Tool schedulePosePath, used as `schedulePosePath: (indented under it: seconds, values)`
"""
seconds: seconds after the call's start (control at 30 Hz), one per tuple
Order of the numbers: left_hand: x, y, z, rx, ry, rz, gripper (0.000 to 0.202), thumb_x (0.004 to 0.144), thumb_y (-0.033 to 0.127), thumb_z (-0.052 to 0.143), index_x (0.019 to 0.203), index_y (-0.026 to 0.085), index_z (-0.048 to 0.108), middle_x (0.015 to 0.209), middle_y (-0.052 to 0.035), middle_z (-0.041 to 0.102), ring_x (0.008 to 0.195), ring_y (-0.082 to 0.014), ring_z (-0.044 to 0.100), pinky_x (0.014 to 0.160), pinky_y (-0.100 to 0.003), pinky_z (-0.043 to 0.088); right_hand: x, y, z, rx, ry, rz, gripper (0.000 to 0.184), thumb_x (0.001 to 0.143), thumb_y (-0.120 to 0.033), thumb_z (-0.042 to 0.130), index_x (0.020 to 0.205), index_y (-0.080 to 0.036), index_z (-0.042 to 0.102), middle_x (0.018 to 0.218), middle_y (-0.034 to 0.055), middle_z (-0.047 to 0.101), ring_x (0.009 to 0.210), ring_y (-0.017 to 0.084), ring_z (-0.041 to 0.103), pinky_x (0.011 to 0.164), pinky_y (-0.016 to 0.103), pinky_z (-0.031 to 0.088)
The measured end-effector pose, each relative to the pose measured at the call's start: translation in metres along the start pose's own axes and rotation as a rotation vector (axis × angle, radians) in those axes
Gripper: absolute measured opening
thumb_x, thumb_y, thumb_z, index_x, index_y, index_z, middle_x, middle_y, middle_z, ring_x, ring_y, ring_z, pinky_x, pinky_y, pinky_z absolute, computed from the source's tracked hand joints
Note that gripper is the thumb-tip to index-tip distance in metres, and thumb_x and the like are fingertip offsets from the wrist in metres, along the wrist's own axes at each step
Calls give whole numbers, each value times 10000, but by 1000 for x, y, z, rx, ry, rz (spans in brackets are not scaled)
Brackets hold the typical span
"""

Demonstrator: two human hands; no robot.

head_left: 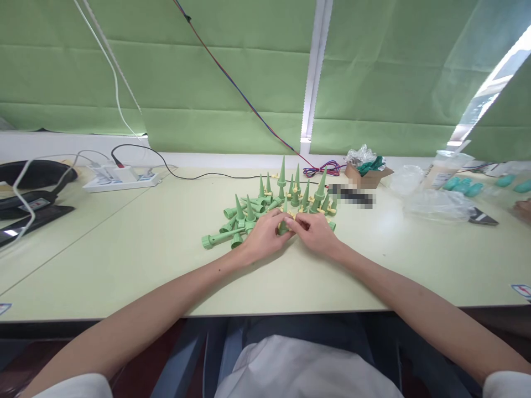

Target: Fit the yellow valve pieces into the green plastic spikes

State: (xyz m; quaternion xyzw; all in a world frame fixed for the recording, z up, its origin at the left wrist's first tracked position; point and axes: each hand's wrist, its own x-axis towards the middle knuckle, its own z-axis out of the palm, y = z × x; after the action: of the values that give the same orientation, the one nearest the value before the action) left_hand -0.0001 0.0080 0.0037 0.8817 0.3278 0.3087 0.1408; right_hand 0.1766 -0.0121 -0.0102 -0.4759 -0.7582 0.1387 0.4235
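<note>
My left hand (267,236) is closed around a green plastic watering spike (285,225), whose pointed tip shows between the hands. From the other side, the closed fingers of my right hand (318,235) meet the same spike, thumb against it; a bit of yellow shows there, mostly hidden by the fingers. Behind and beside both hands is a cluster of similar green spikes (320,190), many upright with small yellow valves. To the left, several lie on their sides, among them a long green spike (222,237) with a ribbed cap end.
A white power strip (122,179) with cables sits at the back left, near a dark headset-like item (37,199). At the back right stand a small cardboard box (368,178), a plastic jug (442,171), clear bags (437,205) and teal pieces (463,187). Coiled wires (326,168) lie behind the spikes.
</note>
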Motion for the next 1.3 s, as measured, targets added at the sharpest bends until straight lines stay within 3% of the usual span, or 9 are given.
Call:
schedulePosePath:
  seconds: [0.2, 0.3, 0.5, 0.73, 0.9, 1.0, 1.07, 1.17, 1.3]
  values:
    - [-4, 2, 3, -7, -99, 56, 240, 882, 327, 602, 1066, 185, 661, 913, -53, 580, 738, -165, 537, 675, -305, 444, 5, 2, -5, 14, 165, 94, 430, 951, -485, 476, 634, -196, 451, 533, -32, 431, 511, 112, 370, 539, 277, 303]
    - [-7, 5, 4, -27, -164, 86, 243, 884, 310, 590, 1085, 195, 664, 1019, -71, 599, 779, -165, 552, 671, -294, 450, 5, 1, -7, 41, 147, 99, 353, 927, -470, 523, 708, -193, 515, 547, -37, 459, 510, 113, 385, 542, 274, 321]
    - [-9, 7, 5, -22, -219, 96, 247, 882, 277, 573, 1094, 202, 674, 1049, -77, 606, 840, -179, 578, 673, -283, 460, 1, -2, -5, 84, 126, 63, 348, 934, -436, 519, 683, -201, 471, 552, -44, 428, 508, 109, 358, 532, 266, 318]
    - [-10, 10, 6, -4, -176, 140, 304, 897, 266, 570, 1191, 217, 626, 1057, -61, 596, 721, -130, 568, 695, -281, 466, -1, -2, -6, 88, 216, 27, 354, 965, -416, 483, 692, -192, 503, 575, -32, 455, 518, 106, 392, 523, 253, 319]
    - [-13, 11, 8, -47, -141, 141, 372, 912, 285, 553, 1281, 239, 529, 1281, -74, 535, 580, -55, 513, 652, -267, 482, 0, -2, -9, 133, 365, 6, 346, 970, -418, 487, 715, -189, 539, 575, -34, 448, 498, 100, 386, 493, 243, 319]
    - [-13, 10, 10, -45, -47, 153, 399, 913, 279, 547, 1306, 247, 485, 1400, -106, 441, 569, -37, 513, 649, -266, 497, 2, -2, -14, 109, 456, -23, 341, 973, -408, 487, 713, -192, 532, 572, -35, 443, 489, 98, 376, 489, 242, 318]
    - [-12, 9, 11, -31, 47, 167, 341, 924, 288, 530, 1258, 223, 504, 1365, -120, 457, 553, -36, 492, 612, -260, 485, 4, -3, -18, 67, 471, -57, 339, 976, -400, 483, 711, -192, 527, 591, -26, 469, 503, 101, 400, 504, 242, 330]
    - [-12, 9, 11, -27, 127, 228, 211, 943, 291, 496, 1111, 178, 555, 1124, -89, 585, 524, -51, 441, 571, -245, 441, 6, -6, -21, -16, 390, -105, 337, 978, -389, 481, 709, -191, 526, 600, -19, 483, 518, 105, 415, 523, 243, 339]
    - [-14, 11, 10, -30, 9, 335, 158, 939, 253, 490, 999, 167, 607, 733, 1, 605, 532, -85, 461, 555, -228, 375, 13, -14, -23, -128, 305, -175, 303, 983, -349, 477, 742, -185, 562, 622, -4, 535, 541, 117, 438, 555, 250, 351]
